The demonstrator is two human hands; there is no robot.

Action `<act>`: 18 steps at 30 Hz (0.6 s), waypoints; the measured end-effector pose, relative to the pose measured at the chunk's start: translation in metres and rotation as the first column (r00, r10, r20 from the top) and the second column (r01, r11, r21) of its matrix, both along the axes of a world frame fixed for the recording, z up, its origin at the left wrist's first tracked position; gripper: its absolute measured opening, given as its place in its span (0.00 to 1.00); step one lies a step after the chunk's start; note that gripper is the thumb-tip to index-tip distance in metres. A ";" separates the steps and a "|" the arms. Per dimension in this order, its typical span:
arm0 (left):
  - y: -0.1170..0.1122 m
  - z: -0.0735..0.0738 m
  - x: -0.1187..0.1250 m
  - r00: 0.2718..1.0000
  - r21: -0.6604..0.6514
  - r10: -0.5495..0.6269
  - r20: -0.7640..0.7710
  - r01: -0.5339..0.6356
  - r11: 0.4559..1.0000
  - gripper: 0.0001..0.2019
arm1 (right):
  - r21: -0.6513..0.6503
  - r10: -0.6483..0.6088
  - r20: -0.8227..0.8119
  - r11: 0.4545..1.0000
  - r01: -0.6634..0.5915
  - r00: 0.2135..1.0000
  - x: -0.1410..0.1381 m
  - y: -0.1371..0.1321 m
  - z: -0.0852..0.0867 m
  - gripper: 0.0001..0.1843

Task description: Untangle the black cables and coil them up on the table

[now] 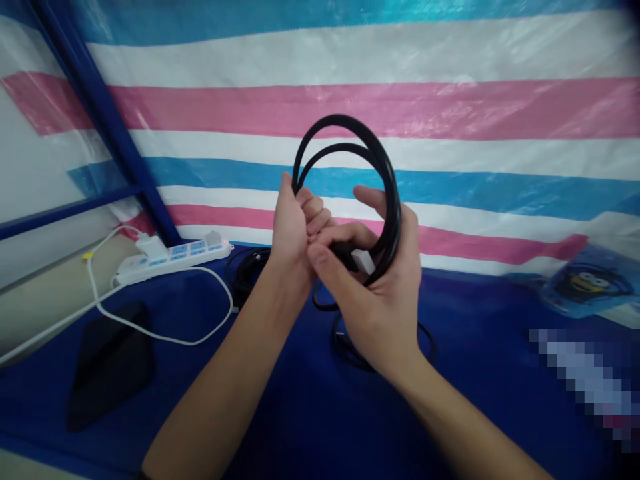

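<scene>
A thick black cable [339, 121], wound into loops, is held up between my two hands above the blue tabletop [480, 373]. My left hand [297, 223] has its fingers curled round the left side of the loops. The right side of the coil rests in the palm of my right hand [383, 287], whose thumb and index finger close toward the left wrist. A connector with a pale grey end [363, 261] lies inside that right grip. Behind and below the hands, more black cables lie coiled, such as a thin coil [427, 340] partly hidden by the right hand.
A white power strip [175, 257] with plugs stands at the back left, its white cord [193, 343] looping over the table. A dark flat tablet-like object [113, 367] lies at left. A plastic bag [595, 280] sits at right. Striped sheeting [475, 110] hangs behind.
</scene>
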State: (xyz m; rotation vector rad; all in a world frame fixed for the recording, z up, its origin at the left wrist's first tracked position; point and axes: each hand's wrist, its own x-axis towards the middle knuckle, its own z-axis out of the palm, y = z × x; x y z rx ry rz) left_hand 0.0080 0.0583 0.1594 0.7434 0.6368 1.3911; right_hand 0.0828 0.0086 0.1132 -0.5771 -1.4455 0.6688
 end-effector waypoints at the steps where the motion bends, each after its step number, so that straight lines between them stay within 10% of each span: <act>1: 0.000 -0.001 0.001 1.000 0.010 -0.003 0.009 0.002 1.000 0.22 | 0.002 -0.058 0.008 0.998 0.058 0.998 0.000 -0.001 0.000 0.25; 7: 0.000 -0.011 0.015 0.976 0.037 -0.121 0.183 0.116 0.993 0.21 | -0.077 -0.109 -0.129 0.992 0.099 0.986 0.012 0.000 0.014 0.18; 18: -0.017 0.008 0.002 0.955 0.382 -0.054 -0.291 0.168 0.909 0.24 | -0.477 0.158 -0.016 0.867 -0.146 0.987 0.064 0.007 0.053 0.22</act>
